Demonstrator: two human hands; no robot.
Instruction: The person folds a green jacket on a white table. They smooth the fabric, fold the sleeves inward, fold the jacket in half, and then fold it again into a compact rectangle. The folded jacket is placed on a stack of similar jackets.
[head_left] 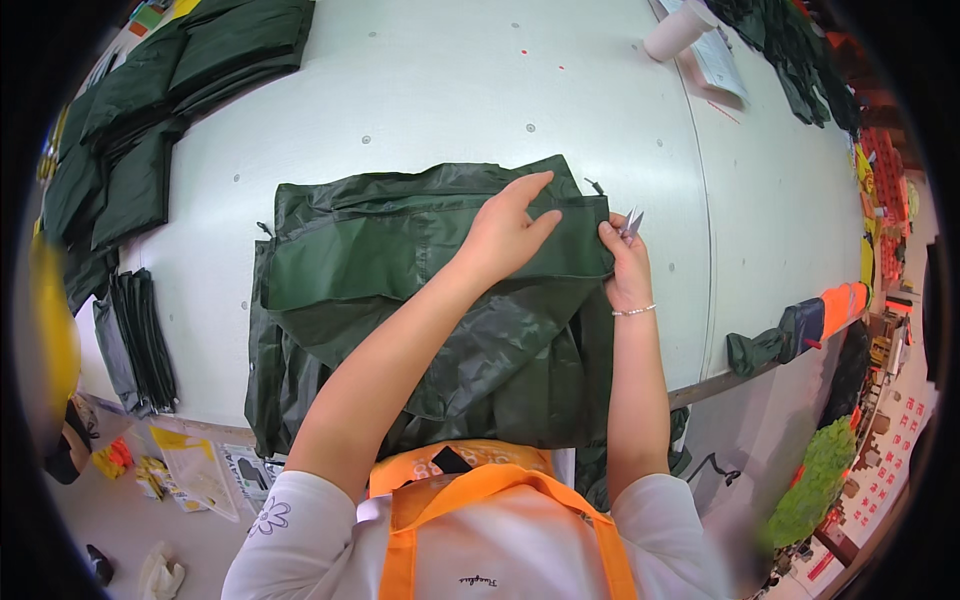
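A dark green waterproof garment (pixel 345 250) lies partly folded on the table in front of me, its near part hanging toward my lap. My left hand (pixel 508 232) rests over its upper right part, index finger and thumb stretched apart, holding nothing. At the garment's right edge is my right hand (pixel 628 265), closed around small metal thread snips (pixel 632 225) with the blades pointing up. The right thumb also lies against the fabric's edge. Small dark cord ends (pixel 595 187) stick out near the garment's top right corner. My left arm covers part of the cloth.
Stacked folded dark green garments (pixel 235 55) lie at the far left, with a narrower folded pile (pixel 140 335) nearer. A white cylinder (pixel 680 30) and papers (pixel 722 70) are at the far right. By the right edge lies an orange, navy and green bundle (pixel 800 330).
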